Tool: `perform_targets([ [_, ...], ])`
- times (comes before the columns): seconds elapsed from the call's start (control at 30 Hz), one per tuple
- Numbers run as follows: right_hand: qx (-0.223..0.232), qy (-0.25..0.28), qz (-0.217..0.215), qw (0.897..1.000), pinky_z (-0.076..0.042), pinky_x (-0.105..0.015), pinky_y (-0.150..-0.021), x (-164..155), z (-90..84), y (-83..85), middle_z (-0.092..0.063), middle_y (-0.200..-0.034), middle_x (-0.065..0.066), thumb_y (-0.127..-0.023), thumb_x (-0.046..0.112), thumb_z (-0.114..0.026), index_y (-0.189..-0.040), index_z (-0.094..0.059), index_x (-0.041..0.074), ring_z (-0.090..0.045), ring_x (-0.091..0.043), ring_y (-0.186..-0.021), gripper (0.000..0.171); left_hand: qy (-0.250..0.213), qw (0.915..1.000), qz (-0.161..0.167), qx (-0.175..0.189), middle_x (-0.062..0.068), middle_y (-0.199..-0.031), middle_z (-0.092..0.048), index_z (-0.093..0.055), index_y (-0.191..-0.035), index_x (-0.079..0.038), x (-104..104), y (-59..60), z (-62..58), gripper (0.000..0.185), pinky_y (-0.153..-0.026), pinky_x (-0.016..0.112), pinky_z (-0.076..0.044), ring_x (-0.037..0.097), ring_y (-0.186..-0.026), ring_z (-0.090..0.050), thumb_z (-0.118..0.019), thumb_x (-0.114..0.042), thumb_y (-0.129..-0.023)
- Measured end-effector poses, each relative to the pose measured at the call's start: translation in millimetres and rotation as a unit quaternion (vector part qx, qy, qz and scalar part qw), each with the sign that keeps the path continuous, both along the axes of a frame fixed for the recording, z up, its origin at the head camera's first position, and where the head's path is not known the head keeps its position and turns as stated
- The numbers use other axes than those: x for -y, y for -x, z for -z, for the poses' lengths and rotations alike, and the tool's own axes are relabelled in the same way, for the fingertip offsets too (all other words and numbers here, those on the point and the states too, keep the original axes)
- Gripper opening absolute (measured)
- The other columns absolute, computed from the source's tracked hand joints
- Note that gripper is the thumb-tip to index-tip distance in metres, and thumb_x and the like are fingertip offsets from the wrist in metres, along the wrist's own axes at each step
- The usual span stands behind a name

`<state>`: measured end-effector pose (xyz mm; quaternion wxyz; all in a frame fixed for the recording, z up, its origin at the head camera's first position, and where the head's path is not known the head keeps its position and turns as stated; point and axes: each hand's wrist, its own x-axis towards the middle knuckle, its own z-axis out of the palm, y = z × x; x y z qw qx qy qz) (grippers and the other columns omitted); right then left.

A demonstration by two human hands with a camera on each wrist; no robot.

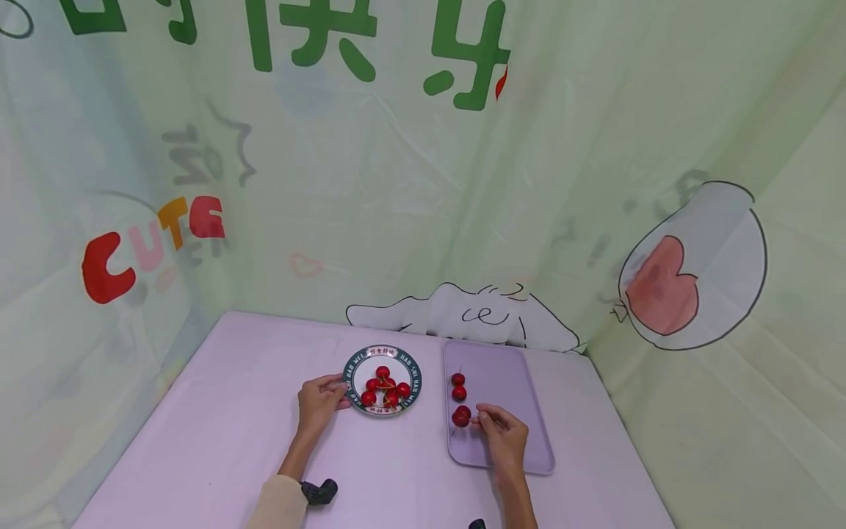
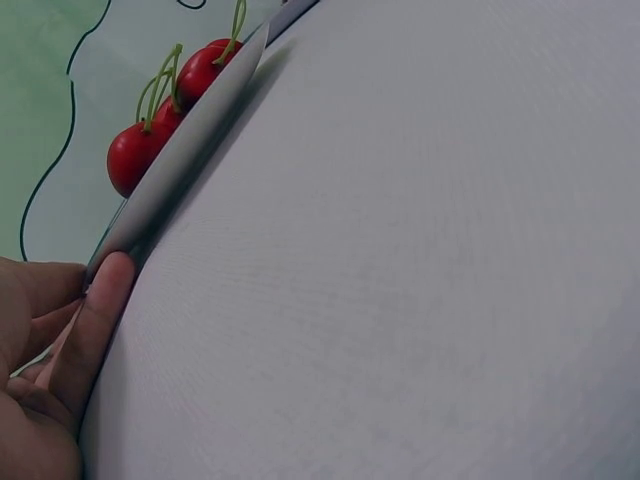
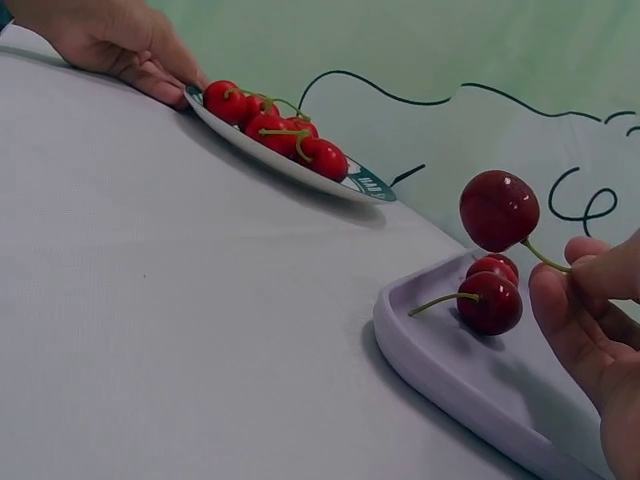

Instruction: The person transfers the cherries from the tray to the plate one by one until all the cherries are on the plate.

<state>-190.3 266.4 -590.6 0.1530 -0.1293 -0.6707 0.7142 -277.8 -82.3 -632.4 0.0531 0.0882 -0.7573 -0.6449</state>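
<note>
We note the right hand [image 1: 505, 435] over the lilac tray [image 1: 522, 433], its grip closed on the stem of a cherry [image 3: 498, 210]; the finger [image 3: 606, 270] and thumb pinch the stem end. In the right wrist view this held cherry hangs clear above the tray floor, just over two other cherries [image 3: 490, 300] that lie in the tray near its edge. In the head view we count cherries in a short row along the tray's left part.

The left hand [image 1: 319, 402] rests on the bench [image 1: 231, 411] at the left rim of the round plate [image 1: 415, 382], fingertips [image 2: 105, 300] touching the rim; the fingers are lightly bent, holding nothing. The plate carries a heap of stemmed cherries [image 1: 385, 388].

Plate and tray stand side by side, apart. A printed green cloth [image 1: 396, 184] hangs behind the bench.
</note>
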Motion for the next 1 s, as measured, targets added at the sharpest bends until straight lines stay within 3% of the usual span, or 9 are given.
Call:
perform_targets([
  [0.37,0.014,-0.009,0.008,1.000,-0.068,-0.020,-0.079,7,-1.8,6.4,-0.079,-0.097,-0.014,-0.104,-0.006,-0.067,-0.122,-0.073,-0.016,-0.077,-0.011,-0.075,0.021,0.000,1.0000,-0.002,-0.008,0.020,-0.093,-0.080,-0.074,-0.132,0.006,0,-0.9,-5.0,0.031,-0.064,0.020,-0.067,0.017,-0.069,-0.079,-0.072,-0.004,-0.103],
  [0.57,0.007,0.004,0.005,1.000,-0.069,-0.021,-0.082,11,-2.6,9.3,-0.079,-0.100,-0.015,-0.104,-0.005,-0.067,-0.123,-0.071,-0.017,-0.078,-0.011,-0.078,0.023,0.003,1.0000,-0.002,0.005,0.018,-0.093,-0.080,-0.074,-0.134,0.004,0,-1.9,-5.1,0.032,-0.064,0.019,-0.066,0.015,-0.069,-0.079,-0.073,-0.006,-0.104],
  [1.0,-0.009,0.025,0.002,1.000,-0.070,-0.023,-0.081,20,-4.7,15.2,-0.081,-0.096,-0.012,-0.103,-0.008,-0.067,-0.123,-0.069,-0.021,-0.080,-0.012,-0.077,0.024,-0.006,1.0000,0.003,-0.002,0.018,-0.092,-0.079,-0.074,-0.134,0.004,1,1.6,-0.6,0.031,-0.064,0.019,-0.067,0.014,-0.068,-0.078,-0.073,-0.004,-0.103],
])
